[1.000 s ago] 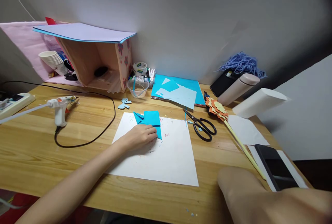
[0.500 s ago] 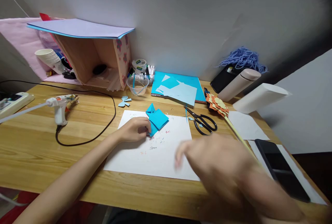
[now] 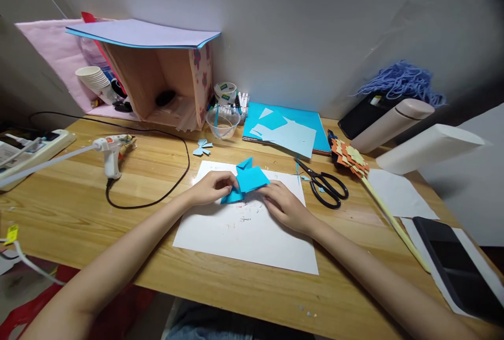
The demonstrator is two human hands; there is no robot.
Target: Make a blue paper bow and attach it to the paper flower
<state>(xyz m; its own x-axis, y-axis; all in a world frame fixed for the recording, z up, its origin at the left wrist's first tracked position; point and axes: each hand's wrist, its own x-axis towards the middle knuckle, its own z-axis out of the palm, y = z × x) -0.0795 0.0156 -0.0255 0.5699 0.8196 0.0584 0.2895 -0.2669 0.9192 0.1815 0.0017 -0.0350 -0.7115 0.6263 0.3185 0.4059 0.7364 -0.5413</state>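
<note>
A folded piece of blue paper (image 3: 252, 179) with pointed corners is held over the white sheet (image 3: 244, 245). My left hand (image 3: 212, 188) pinches its left side between thumb and fingers. At its lower right edge, my right hand (image 3: 285, 204) has its fingertips closed on the paper, with the fingers partly under it. Colored marks dot the white sheet beneath both hands. Black-handled scissors (image 3: 328, 188) lie just right of the sheet, and a small light-blue paper cutout (image 3: 202, 147) rests beyond its upper left corner.
A white glue gun (image 3: 112, 157) with a black cord stands at left. Behind are an open box (image 3: 203, 85), a clear plastic cup (image 3: 222, 122) and a blue folder (image 3: 258, 114) with paper scraps. A paper flower (image 3: 350, 157) and a phone (image 3: 452, 261) lie at right.
My right hand has come in from the lower right and now grips the blue paper's right side. The blue paper has turned slightly. The camera view has shifted a little left.
</note>
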